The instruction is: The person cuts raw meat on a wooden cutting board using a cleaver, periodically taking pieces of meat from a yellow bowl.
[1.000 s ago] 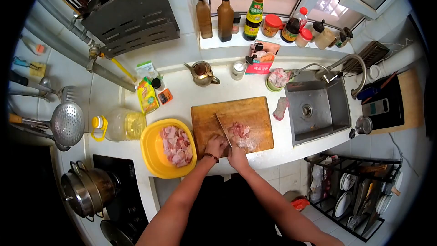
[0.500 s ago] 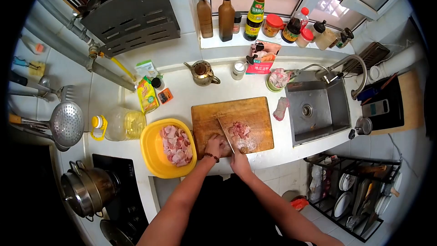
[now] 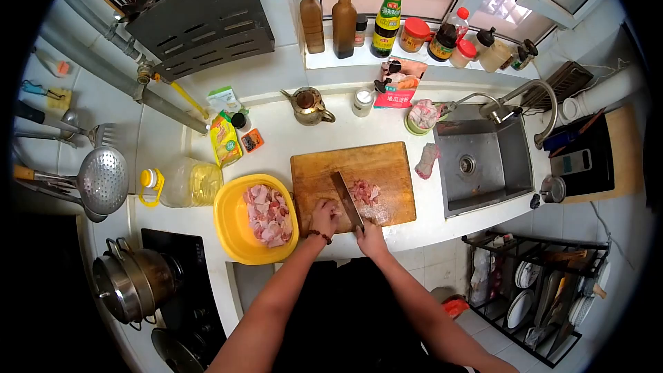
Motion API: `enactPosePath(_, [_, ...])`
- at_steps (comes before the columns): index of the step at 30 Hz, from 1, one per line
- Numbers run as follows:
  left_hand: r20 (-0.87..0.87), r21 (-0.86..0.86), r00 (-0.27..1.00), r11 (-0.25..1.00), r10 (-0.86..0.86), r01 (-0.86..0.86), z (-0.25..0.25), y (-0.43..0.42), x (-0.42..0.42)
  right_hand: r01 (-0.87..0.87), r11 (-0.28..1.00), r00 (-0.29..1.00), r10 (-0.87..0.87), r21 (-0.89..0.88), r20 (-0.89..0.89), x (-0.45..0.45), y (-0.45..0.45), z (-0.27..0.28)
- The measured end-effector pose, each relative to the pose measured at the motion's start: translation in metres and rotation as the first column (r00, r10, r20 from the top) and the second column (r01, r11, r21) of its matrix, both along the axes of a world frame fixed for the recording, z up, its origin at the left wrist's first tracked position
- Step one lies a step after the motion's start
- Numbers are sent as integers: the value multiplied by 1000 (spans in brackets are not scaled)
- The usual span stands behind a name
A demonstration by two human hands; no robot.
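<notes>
The person's right hand (image 3: 371,236) is wrapped around the handle of a cleaver (image 3: 347,200), whose blade slants over the wooden cutting board (image 3: 314,169). The left hand (image 3: 324,217) is over the near left part of the board, close to the blade, its fingers bent; whether they are closed on a piece cannot be told from this view. Cut meat (image 3: 364,193) lies in a small pile on the board, just right of the blade. Left of the board, a yellow basin (image 3: 226,228) on the white desk (image 3: 273,159) holds raw pieces (image 3: 268,215).
</notes>
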State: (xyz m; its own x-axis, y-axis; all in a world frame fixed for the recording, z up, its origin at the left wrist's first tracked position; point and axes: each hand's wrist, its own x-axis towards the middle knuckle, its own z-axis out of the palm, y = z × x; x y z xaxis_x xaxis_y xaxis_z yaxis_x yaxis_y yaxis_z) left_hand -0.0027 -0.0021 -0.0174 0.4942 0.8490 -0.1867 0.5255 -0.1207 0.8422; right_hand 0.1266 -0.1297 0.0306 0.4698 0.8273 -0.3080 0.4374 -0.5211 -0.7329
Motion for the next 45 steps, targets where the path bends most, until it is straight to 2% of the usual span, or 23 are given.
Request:
enactPosePath(1, [1, 74, 1000, 997, -7, 7, -1, 3, 0, -8, 999, 999, 7, -46, -37, 4, 5, 2])
enactPosePath(2, [1, 146, 1000, 989, -11, 11, -2, 3, -1, 12, 998, 1000, -13, 59, 19, 5, 6, 4])
enactPosePath(5, [7, 78, 999, 996, 31, -31, 10, 4, -6, 48, 999, 999, -48, 7, 7, 17, 11, 10])
enactPosePath(8, [21, 25, 998, 998, 58, -58, -8, 5, -13, 40, 999, 999, -40, -4, -7, 25, 6, 6])
enactPosePath(9, [23, 28, 998, 998, 60, -60, -3, 7, -15, 26, 1000, 1000, -26, -16, -10, 26, 6, 5])
enactPosePath(11, [-109, 153, 994, 988, 32, -15, 6, 8, -20, 38, 998, 999, -39, 47, 8, 23, 2, 3])
enactPosePath(12, [-110, 157, 993, 987, 36, -18, 7, 9, -23, 52, 993, 998, -55, 108, 24, 22, 3, 6])
enactPosePath(14, [-180, 161, 984, 986, -5, 34, 9, 8, -27, 61, 992, 998, -63, 107, 7, 20, 3, 13])
enactPosePath(17, [-177, 119, 982, 990, -59, 81, 46, 4, -17, 78, 992, 997, -78, 101, -8, 18, 2, 17])
enactPosePath(21, [-162, 71, 986, 996, -40, 52, 25, 1, -4, 65, 997, 997, -64, 50, -36, 18, 2, 33])
enactPosePath(23, [-253, 128, 966, 987, -60, 94, 14, 3, -4, 62, 996, 998, -60, 67, -23, 18, 1, 28])
enactPosePath(27, [-260, 171, 964, 980, -53, 100, 5, 11, -6, 65, 995, 998, -63, 74, -30, 19, -4, 27])
enactPosePath(29, [-118, 119, 992, 991, -54, 68, -5, 11, -9, 79, 995, 996, -76, 53, -55, 20, -8, 18])
enactPosePath(30, [-121, 122, 991, 990, -54, 69, -12, 10, -10, 91, 995, 993, -89, 30, -75, 20, -10, 15])
enactPosePath(32, [21, -111, 1000, 994, 16, -14, -24, 7, -7, 96, 995, 992, -93, 36, -81, 20, -10, 17])
enactPosePath(33, [20, -108, 1000, 994, 17, -14, -18, 6, -2, 102, 994, 991, -99, 37, -85, 19, -10, 18])
enactPosePath(35, [205, -465, 954, 879, 220, -103, 0, 4, 8, 111, 992, 989, -105, 57, -103, 19, -9, 21])
enactPosePath(36, [205, -465, 954, 879, 219, -102, -12, 5, 5, 122, 990, 986, -112, 74, -120, 19, -8, 23])
enactPosePath(38, [26, -112, 996, 990, 87, -84, -48, 3, -2, 100, 991, 993, -94, 85, -78, 18, -6, 26])
enactPosePath(40, [14, -117, 997, 990, 75, -73, -25, 1, 1, 78, 992, 997, -75, 102, -35, 21, -2, 26])
enactPosePath(41, [-2, -122, 998, 991, 63, -63, -11, 0, 1, 75, 996, 997, -73, 55, -35, 21, -2, 25])
enactPosePath(43, [-4, -134, 1000, 991, 26, -26, -9, -5, 1, 70, 998, 997, -70, 3, -38, 18, -4, 23])
enactPosePath(45, [3, -147, 1000, 989, -13, 13, -10, -10, 7, 78, 996, 996, -76, 50, -50, 16, -5, 20])
